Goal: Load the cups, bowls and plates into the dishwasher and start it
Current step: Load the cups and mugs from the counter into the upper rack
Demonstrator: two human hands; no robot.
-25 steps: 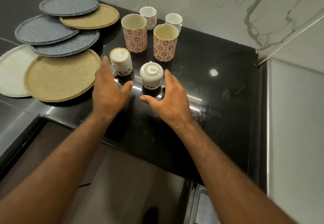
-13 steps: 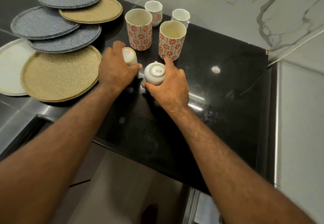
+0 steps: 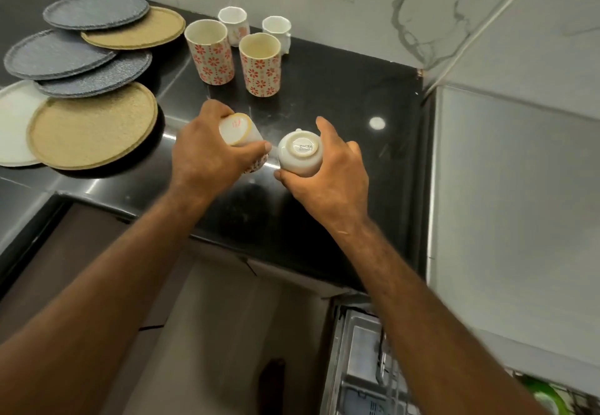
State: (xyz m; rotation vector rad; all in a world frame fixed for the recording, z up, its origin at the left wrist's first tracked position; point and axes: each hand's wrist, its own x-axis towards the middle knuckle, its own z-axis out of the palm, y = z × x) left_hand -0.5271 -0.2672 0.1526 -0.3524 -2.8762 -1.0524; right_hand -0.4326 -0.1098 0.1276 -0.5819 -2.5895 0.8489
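Head view, looking down over a black counter (image 3: 341, 187). Gripped one small cup in each hand: left hand (image 3: 207, 158) curled round a patterned cup (image 3: 238, 130), right hand (image 3: 328, 174) curled round a plain white cup (image 3: 300, 154), both turned base up and held side by side, almost touching. Seemed to hold both just above the counter, toward its near edge, though could not tell the gap for sure. Counted four more cups standing at the far side: two tall flowered cups (image 3: 209, 52) in front and two small white cups (image 3: 233, 23) behind them, close to the wall. Counted also six plates (image 3: 91, 125) overlapping at the far left: three grey, two tan, one white. Saw no bowls anywhere. Found the dishwasher (image 3: 360, 366) open at the near right, below the counter, with only a part of its rack in view; could not tell what was already inside. Judged the loading as hardly begun: two cups in hand, nothing visibly placed. Remained to carry these down to the rack, bring the other cups and the plates, close the door and start the machine.
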